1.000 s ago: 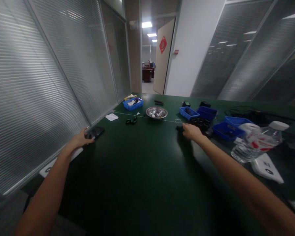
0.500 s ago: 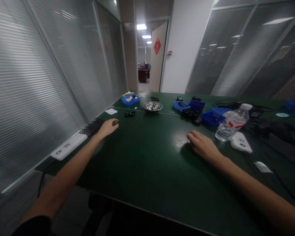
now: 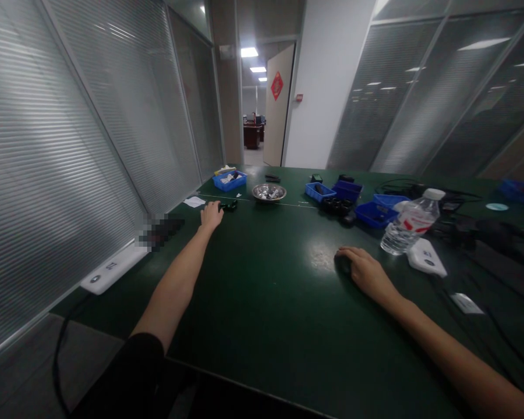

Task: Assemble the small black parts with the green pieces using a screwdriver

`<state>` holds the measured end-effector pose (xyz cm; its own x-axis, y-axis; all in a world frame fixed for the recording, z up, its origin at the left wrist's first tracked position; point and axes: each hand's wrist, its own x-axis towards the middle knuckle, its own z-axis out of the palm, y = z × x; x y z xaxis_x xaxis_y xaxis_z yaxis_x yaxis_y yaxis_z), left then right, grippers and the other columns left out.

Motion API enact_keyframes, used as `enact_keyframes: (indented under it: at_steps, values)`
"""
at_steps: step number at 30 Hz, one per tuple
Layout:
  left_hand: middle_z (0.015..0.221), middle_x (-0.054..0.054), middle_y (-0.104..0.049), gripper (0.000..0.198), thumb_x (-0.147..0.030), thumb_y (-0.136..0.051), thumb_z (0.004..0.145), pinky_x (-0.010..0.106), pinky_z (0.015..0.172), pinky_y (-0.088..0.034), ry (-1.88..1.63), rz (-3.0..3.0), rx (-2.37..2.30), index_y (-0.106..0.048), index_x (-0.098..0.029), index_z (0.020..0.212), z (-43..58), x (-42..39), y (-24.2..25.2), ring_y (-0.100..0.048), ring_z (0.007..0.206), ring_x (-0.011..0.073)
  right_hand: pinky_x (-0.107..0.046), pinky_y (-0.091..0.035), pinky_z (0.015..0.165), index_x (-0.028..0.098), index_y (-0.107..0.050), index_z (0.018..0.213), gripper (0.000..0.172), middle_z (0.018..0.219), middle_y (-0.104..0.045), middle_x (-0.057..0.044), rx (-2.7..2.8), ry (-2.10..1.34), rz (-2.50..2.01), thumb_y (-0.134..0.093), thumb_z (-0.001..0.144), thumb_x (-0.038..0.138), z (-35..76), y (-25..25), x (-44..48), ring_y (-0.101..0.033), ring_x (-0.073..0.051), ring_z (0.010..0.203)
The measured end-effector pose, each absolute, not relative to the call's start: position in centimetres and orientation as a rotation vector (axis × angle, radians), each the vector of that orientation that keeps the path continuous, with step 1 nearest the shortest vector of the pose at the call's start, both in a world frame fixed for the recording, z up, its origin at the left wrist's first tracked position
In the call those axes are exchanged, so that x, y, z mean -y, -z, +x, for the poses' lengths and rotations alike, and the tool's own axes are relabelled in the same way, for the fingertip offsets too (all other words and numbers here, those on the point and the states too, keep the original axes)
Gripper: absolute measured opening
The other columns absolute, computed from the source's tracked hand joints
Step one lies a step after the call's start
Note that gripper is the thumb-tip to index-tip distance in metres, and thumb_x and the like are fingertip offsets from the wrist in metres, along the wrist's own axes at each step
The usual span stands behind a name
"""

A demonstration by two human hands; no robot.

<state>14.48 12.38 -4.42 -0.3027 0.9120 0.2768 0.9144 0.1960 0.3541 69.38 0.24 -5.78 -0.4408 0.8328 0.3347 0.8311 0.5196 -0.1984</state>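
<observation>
My left hand (image 3: 212,216) reaches far across the dark green table (image 3: 262,326). Its fingers are apart, right at the near left end of a small dark object (image 3: 230,205) whose kind I cannot make out; whether they touch it is unclear. Nearer to me on the right, my right hand (image 3: 365,272) rests on the tabletop with its fingers loosely bent and apart. I see nothing held in it, and the space under its fingers is in dark shadow. A clear plastic water bottle (image 3: 413,224) with a white cap stands beyond it to the right.
A round metal dish (image 3: 269,200) holding small items sits mid-table. A blue tray (image 3: 230,181) is at the back left, with white paper (image 3: 194,202) nearby. More blue trays (image 3: 375,215) stand right. A white power strip (image 3: 113,269) lies along the left edge, cables at right.
My left hand has moved forward and to the right, up to the small dark object. My right hand has stayed almost in place, its fingers slightly straighter.
</observation>
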Motion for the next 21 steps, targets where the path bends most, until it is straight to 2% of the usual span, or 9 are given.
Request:
enact_keyframes:
  at_steps: [4, 11, 17, 21]
  values:
    - [0.134, 0.018, -0.063, 0.033, -0.029, -0.054, 0.1, 0.05, 0.106, -0.04, 0.709, -1.813, 2.431, -0.064, -0.019, 0.13, 14.5, -12.8, 5.1, -0.055, 0.126, 0.0345, -0.045, -0.044, 0.113, 0.024, -0.064, 0.12, 0.044, 0.136, -0.063, -0.01, 2.369, 0.001, -1.358, -0.04, 0.087, 0.009, 69.3, 5.9, -0.4, -0.057, -0.027, 0.129]
    - [0.126, 0.02, -0.066, 0.03, -0.033, -0.061, 0.096, 0.044, 0.102, -0.043, 0.71, -1.749, 2.456, -0.071, -0.015, 0.118, 13.8, -11.6, 5.2, -0.055, 0.124, 0.0343, -0.048, -0.043, 0.115, 0.022, -0.062, 0.127, 0.04, 0.142, -0.06, -0.011, 2.388, -0.047, -1.292, -0.039, 0.094, 0.02, 69.5, 5.9, 0.2, -0.055, -0.028, 0.133]
    - [0.129, 0.019, -0.064, 0.031, -0.032, -0.061, 0.097, 0.041, 0.098, -0.046, 0.726, -1.757, 2.459, -0.07, -0.015, 0.12, 13.4, -10.1, 5.3, -0.057, 0.119, 0.0326, -0.048, -0.043, 0.115, 0.022, -0.067, 0.126, 0.042, 0.138, -0.064, -0.011, 2.305, -0.03, -1.467, -0.036, 0.101, 0.037, 68.6, 5.2, 0.8, -0.057, -0.03, 0.131]
    - [0.13, 0.018, -0.063, 0.03, -0.031, -0.059, 0.098, 0.041, 0.097, -0.047, 0.745, -1.764, 2.458, -0.068, -0.015, 0.122, 13.3, -9.3, 5.5, -0.058, 0.118, 0.0322, -0.051, -0.044, 0.113, 0.021, -0.065, 0.13, 0.047, 0.144, -0.059, -0.014, 2.359, 0.018, -1.464, -0.039, 0.102, 0.047, 68.2, 5.1, 0.8, -0.055, -0.032, 0.133]
